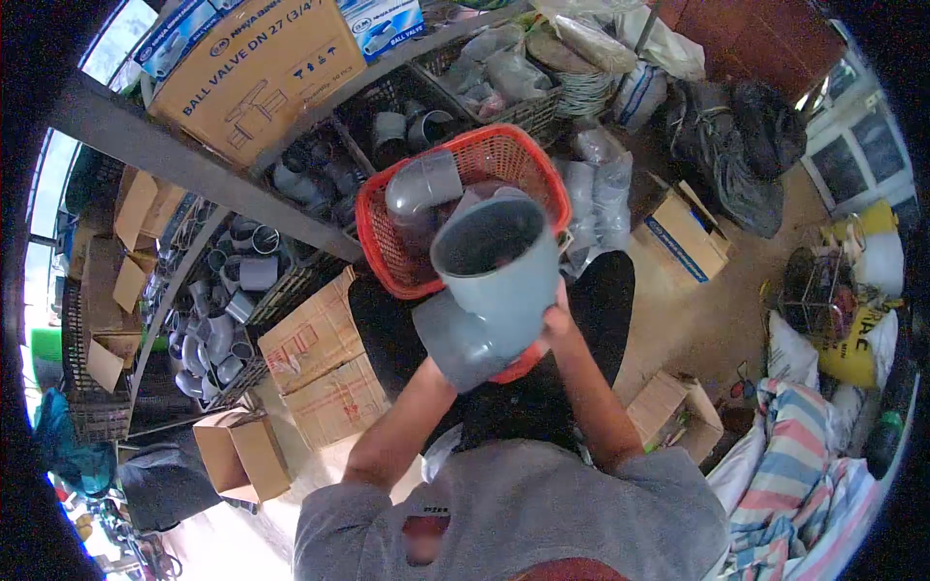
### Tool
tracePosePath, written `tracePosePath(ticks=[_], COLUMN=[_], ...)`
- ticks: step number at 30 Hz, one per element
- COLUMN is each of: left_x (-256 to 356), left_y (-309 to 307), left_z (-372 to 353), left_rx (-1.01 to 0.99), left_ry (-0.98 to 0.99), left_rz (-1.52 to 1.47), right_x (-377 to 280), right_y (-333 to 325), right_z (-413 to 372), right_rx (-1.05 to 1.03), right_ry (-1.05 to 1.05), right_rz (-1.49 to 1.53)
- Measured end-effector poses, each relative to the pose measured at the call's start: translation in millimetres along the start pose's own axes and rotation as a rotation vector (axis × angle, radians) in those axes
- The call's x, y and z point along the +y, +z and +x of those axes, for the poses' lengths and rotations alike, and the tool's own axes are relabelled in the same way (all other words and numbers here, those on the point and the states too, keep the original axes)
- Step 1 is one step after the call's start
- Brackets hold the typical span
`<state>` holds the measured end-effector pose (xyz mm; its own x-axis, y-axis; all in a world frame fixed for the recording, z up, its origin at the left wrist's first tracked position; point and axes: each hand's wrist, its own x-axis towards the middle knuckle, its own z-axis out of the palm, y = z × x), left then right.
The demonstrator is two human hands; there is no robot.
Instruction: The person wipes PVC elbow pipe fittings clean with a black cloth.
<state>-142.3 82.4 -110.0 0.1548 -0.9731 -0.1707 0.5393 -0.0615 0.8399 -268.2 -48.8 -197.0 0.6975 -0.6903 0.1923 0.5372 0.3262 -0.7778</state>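
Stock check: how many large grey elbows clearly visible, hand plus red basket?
2: held elbow, right hand on it; second elbow inside red basket. More may be hidden behind the held one.

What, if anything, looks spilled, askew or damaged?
Nothing looks spilled or damaged. The red, white and blue striped fabric sheet lies bunched at frame right, looking untidy; the grey plastic pipe fitting in the left hand shows no visible crack.
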Motion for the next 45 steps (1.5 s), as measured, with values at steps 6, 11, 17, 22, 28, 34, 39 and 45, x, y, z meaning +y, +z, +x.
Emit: tracePosePath(ticks=[6, 11, 17, 22, 28, 34, 39, 45], left_x=[25.6, -12.9, -28.9, -28.2, -45.1, -49.5, 59.9, 13.0], left_y=[2.3, -15.9, -57.6, -84.7, -98.9, -112.4, 33.4, -1.6], left_z=[6.9, 11.0, 18.2, 34.4, 50.4, 26.8, 28.2, 29.9], left_rx=[0.379, 0.265, 0.214, 0.184, 0.14, 0.131, 0.049, 0.087], left_ry=[0.578, 0.376, 0.418, 0.347, 0.271, 0.23, 0.367, 0.465], left_rz=[0.859, 0.1, 0.254, 0.059, -0.194, -0.397, -0.278, 0.209], right_x=[-88.1, -15.3, -6.6, -12.5, -26.1, -48.2, -44.9, -48.6], right_y=[70.1, 48.5, 59.3, 74.3, 82.4, 92.7, 96.6, 88.1], right_z=[20.3, 1.0, 6.2, 0.9, 4.0, 10.6, 12.7, 13.4], right_rx=[0.017, 0.147, 0.23, 0.223, 0.165, 0.186, 0.177, 0.121], right_ry=[0.347, 0.278, 0.098, -0.021, -0.294, 0.113, -0.034, -0.101], right_rz=[0.021, -0.082, -0.259, -0.524, -0.548, -0.259, -0.183, -0.335])
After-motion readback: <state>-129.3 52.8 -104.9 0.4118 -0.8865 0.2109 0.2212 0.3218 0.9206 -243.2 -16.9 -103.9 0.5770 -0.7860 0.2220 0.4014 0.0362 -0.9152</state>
